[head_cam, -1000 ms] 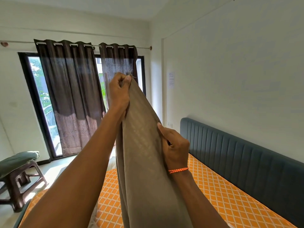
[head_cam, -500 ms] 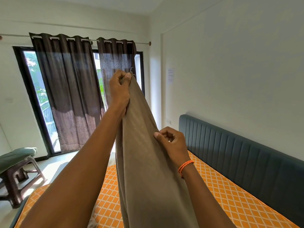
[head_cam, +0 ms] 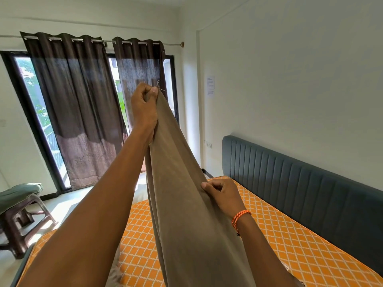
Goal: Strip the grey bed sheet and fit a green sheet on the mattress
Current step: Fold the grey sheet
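1. Up high in the head view, the left hand (head_cam: pixel 144 105) is raised at arm's length with its fingers curled tight around the top corner of the grey bed sheet (head_cam: pixel 182 204); a loose thread sticks out just above the thumb.
2. The sheet hangs from that fist in a long, gathered fold that widens as it runs down toward the camera, passing between the two forearms and off the bottom edge of the frame.
3. Lower and to the right, the right hand (head_cam: pixel 222 195) pinches the sheet's right edge between thumb and curled fingers; an orange braided wristband (head_cam: pixel 240 217) sits on that wrist.
4. Beneath the sheet lies the mattress (head_cam: pixel 290 245), bare and showing an orange cover with a white lattice pattern on both sides of the hanging cloth.
5. A blue-grey padded headboard (head_cam: pixel 300 175) with vertical ribs runs along the white wall at the right, touching the mattress's far side.
6. At the left edge stands a brown plastic stool (head_cam: pixel 22 224) on the floor, with a folded green sheet (head_cam: pixel 18 192) resting on top of it, well apart from the hands.
7. Dark brown curtains (head_cam: pixel 78 104) hang on a rod before a black-framed glass door; a small sheet of paper (head_cam: pixel 210 86) is stuck on the wall to the right.
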A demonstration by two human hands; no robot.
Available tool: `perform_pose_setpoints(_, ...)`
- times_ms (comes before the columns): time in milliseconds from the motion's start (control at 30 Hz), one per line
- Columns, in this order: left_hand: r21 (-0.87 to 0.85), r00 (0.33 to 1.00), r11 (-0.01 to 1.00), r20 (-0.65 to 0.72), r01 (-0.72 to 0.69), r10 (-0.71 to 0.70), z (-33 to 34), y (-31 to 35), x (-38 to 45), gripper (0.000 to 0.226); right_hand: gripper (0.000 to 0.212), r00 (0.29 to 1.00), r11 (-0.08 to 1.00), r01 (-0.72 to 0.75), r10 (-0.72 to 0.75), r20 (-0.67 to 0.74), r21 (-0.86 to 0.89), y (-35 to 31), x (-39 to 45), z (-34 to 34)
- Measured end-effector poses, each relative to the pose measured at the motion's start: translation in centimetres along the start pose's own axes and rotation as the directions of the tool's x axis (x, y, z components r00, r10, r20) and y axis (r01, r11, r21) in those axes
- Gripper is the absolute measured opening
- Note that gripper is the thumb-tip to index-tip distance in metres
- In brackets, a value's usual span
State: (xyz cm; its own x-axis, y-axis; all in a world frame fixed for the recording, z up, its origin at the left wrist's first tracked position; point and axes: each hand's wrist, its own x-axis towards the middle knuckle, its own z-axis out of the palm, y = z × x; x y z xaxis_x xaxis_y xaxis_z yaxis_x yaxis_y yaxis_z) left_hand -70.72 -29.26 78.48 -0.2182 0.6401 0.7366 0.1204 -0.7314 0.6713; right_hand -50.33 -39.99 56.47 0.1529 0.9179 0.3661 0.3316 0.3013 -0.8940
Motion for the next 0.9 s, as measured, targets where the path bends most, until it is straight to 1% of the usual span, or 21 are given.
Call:
perform_pose_setpoints(233, 0.034, 0.999, 0.999, -0.037, -0.032, 0.033, 0.2, -0.8, -0.1, 0.018, 0.019, 0.99, 0.989, -0.138, 0.138, -0.006, -0.052, 3.2, -0.7, -1.0)
perform_pose_setpoints(367, 0.052, 0.998, 0.998, -0.047, -0.035, 0.037, 0.5, -1.0, -0.1, 0.018, 0.019, 0.964, 0.963, -0.265, 0.265, -0.007, -0.049, 4.4, -0.3, -1.6)
perform_pose_setpoints(467, 0.066, 0.997, 0.997, -0.063, -0.043, 0.047, 0.6, -1.3, 0.0, 0.018, 0.017, 0.949, 0.946, -0.315, 0.313, -0.038, -0.08, 5.4, 0.1, -1.8)
perform_pose_setpoints(567, 0.083, 0.994, 0.995, -0.09, -0.048, 0.055, 0.4, -2.0, 0.1, 0.02, 0.016, 0.934, 0.929, -0.351, 0.337, -0.121, -0.117, 6.2, 0.6, -2.1)
perform_pose_setpoints(700, 0.1, 0.988, 0.994, -0.146, -0.032, 0.046, -0.1, -2.4, 0.6, 0.022, 0.031, 0.914, 0.896, -0.394, 0.359, -0.191, -0.203, 6.5, 1.5, -3.0)
perform_pose_setpoints(800, 0.132, 0.983, 0.991, -0.175, -0.034, 0.057, -0.7, -2.6, 1.1, 0.021, 0.031, 0.913, 0.894, -0.376, 0.312, -0.264, -0.245, 6.4, 2.3, -3.9)
perform_pose_setpoints(900, 0.144, 0.976, 0.989, -0.209, -0.036, 0.066, -1.3, -2.8, 1.6, 0.02, 0.029, 0.922, 0.896, -0.335, 0.248, -0.296, -0.292, 5.8, 3.4, -4.8)
